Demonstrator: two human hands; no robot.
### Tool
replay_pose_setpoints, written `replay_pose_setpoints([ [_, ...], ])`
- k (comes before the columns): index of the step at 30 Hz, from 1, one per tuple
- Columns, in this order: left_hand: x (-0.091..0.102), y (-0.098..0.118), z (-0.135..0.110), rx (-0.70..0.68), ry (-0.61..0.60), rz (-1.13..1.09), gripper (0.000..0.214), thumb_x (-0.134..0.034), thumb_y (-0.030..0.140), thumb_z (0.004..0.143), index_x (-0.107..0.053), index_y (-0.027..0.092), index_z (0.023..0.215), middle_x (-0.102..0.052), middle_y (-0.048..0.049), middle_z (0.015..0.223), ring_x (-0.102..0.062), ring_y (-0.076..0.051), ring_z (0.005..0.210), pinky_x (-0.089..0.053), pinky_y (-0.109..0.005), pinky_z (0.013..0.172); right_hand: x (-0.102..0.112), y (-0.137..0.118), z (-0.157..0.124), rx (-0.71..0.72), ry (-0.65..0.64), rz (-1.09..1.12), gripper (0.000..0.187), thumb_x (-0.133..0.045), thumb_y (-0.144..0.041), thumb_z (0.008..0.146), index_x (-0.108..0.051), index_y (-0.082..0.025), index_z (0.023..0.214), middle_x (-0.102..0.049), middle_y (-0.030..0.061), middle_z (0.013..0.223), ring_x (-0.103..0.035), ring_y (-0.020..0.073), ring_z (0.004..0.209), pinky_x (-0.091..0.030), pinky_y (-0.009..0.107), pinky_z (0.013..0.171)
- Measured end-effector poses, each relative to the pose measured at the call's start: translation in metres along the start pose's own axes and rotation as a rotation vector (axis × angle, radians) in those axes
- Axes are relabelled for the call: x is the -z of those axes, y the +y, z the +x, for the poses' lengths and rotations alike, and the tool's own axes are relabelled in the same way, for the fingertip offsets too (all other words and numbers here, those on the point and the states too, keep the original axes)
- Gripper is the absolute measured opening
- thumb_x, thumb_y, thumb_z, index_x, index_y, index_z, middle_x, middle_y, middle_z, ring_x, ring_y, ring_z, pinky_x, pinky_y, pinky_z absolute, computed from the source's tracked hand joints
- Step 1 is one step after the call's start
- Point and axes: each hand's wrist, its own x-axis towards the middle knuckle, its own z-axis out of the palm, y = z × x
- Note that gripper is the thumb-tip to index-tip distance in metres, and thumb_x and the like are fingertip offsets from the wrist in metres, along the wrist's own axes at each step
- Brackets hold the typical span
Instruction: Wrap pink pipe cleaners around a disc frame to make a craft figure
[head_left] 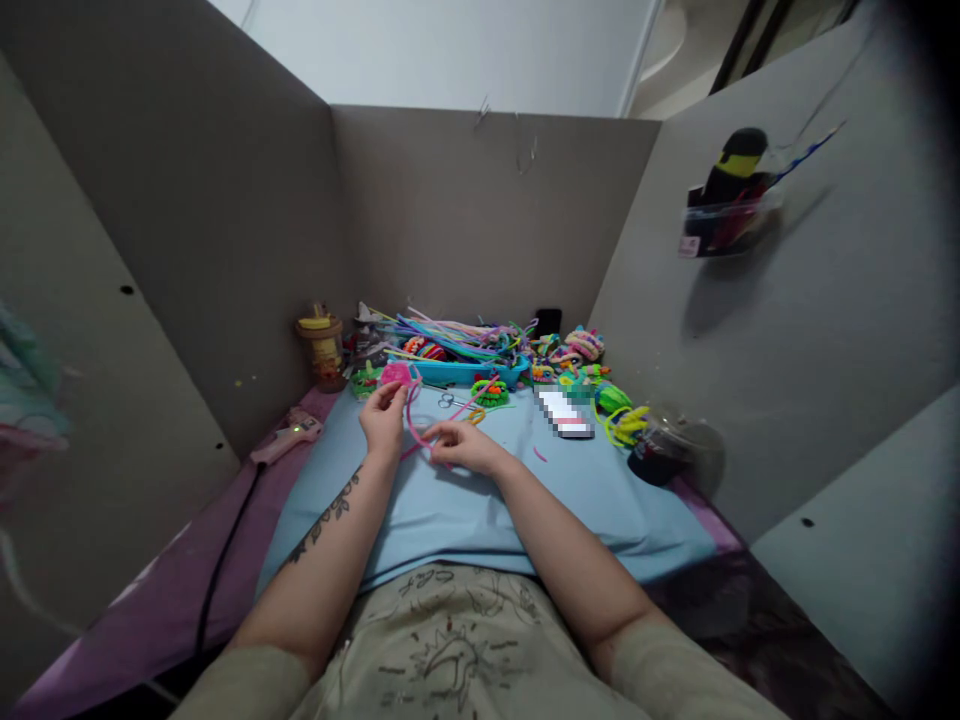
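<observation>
My left hand (382,420) is closed in a pinch on a pink pipe cleaner (410,412), beside a bright pink coiled piece (396,373) at its fingertips. Whether that coil is joined to the strand I cannot tell. The pipe cleaner curves down to my right hand (466,447), whose fingers are closed around its lower part. Loose pink lengths stick out past the right fingers. Just beyond the hands lie small scissors (448,401), a green coiled piece (490,392) and an orange loop (476,416) on the light blue cloth (480,520).
A blue tray (469,373) heaped with coloured pipe cleaners stands at the back. A jar (325,350) and a pink glue gun (294,438) are on the left. On the right lie a phone (564,412), yellow pipe cleaners (624,425) and a dark cup (658,455). Grey panels enclose three sides.
</observation>
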Motion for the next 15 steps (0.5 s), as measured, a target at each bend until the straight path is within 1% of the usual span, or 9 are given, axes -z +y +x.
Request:
replay_pose_setpoints([
  [2,0.003,-0.002,0.005,0.011,0.064,-0.018,0.036,-0.07,0.037,0.067,-0.067,0.012,0.093,-0.071,-0.0084,0.084,-0.064,-0.015,0.073,-0.048,-0.023,0.062,0.001,-0.004,-0.007,-0.043,-0.18,-0.032,0.035,-0.076,-0.022,0.057,-0.068,-0.015,0.091,-0.068,-0.0009,0.057,-0.054,0.0094,0.044,-0.04,0.019,0.044],
  [3,0.004,-0.003,0.007,0.015,0.085,-0.023,0.036,-0.069,0.037,0.068,-0.067,0.012,0.094,-0.071,-0.0088,0.085,-0.064,-0.015,0.074,-0.048,-0.024,0.063,0.003,-0.006,-0.009,-0.045,-0.228,-0.054,0.037,-0.077,-0.023,0.056,-0.069,-0.015,0.091,-0.068,-0.0004,0.057,-0.055,0.0098,0.044,-0.041,0.02,0.044],
  [4,0.005,-0.004,0.008,0.018,0.096,-0.024,0.036,-0.069,0.037,0.068,-0.067,0.012,0.094,-0.071,-0.0091,0.085,-0.065,-0.015,0.075,-0.048,-0.024,0.064,0.005,-0.007,-0.01,-0.024,-0.234,-0.087,0.037,-0.077,-0.025,0.056,-0.07,-0.015,0.091,-0.068,-0.0001,0.058,-0.056,0.0107,0.045,-0.043,0.021,0.046],
  [5,0.005,-0.004,0.008,0.021,0.096,-0.022,0.036,-0.069,0.037,0.068,-0.067,0.012,0.094,-0.071,-0.0093,0.085,-0.065,-0.015,0.075,-0.048,-0.024,0.065,0.007,-0.008,-0.01,0.016,-0.195,-0.124,0.035,-0.077,-0.027,0.057,-0.071,-0.015,0.089,-0.068,0.0003,0.058,-0.058,0.0118,0.047,-0.044,0.022,0.048],
  [7,0.004,-0.003,0.006,0.025,0.06,-0.011,0.034,-0.07,0.035,0.068,-0.068,0.012,0.092,-0.071,-0.0092,0.084,-0.065,-0.015,0.074,-0.049,-0.025,0.065,0.011,-0.008,-0.007,0.115,-0.014,-0.186,0.025,-0.073,-0.033,0.063,-0.071,-0.016,0.081,-0.068,0.0013,0.06,-0.061,0.0138,0.054,-0.047,0.024,0.053],
  [10,-0.001,0.001,-0.004,0.023,-0.072,0.021,0.03,-0.073,0.033,0.064,-0.071,0.013,0.087,-0.072,-0.0078,0.079,-0.064,-0.016,0.07,-0.05,-0.025,0.065,0.014,-0.005,0.002,0.212,0.316,-0.228,0.021,-0.059,-0.037,0.077,-0.067,-0.018,0.076,-0.065,0.0021,0.067,-0.059,0.0147,0.062,-0.047,0.028,0.061],
  [12,-0.004,0.004,-0.013,0.01,-0.172,0.047,0.026,-0.075,0.031,0.062,-0.073,0.015,0.083,-0.072,-0.0063,0.077,-0.063,-0.015,0.068,-0.049,-0.025,0.064,0.013,-0.003,0.006,0.268,0.528,-0.277,0.018,-0.056,-0.034,0.078,-0.065,-0.019,0.078,-0.063,0.0025,0.072,-0.056,0.0159,0.067,-0.046,0.03,0.068],
  [13,-0.006,0.005,-0.018,0.0,-0.212,0.062,0.025,-0.076,0.03,0.062,-0.073,0.015,0.081,-0.072,-0.0054,0.075,-0.063,-0.015,0.066,-0.049,-0.025,0.063,0.012,-0.002,0.008,0.295,0.61,-0.308,0.015,-0.057,-0.032,0.078,-0.064,-0.019,0.078,-0.062,0.0027,0.075,-0.055,0.0167,0.07,-0.045,0.031,0.071],
  [15,-0.008,0.007,-0.026,-0.023,-0.27,0.093,0.022,-0.076,0.031,0.062,-0.074,0.016,0.079,-0.07,-0.0035,0.069,-0.059,-0.013,0.061,-0.047,-0.024,0.06,0.009,-0.001,0.008,0.341,0.71,-0.376,0.009,-0.059,-0.029,0.076,-0.062,-0.021,0.075,-0.06,0.0029,0.077,-0.053,0.018,0.074,-0.043,0.032,0.075],
])
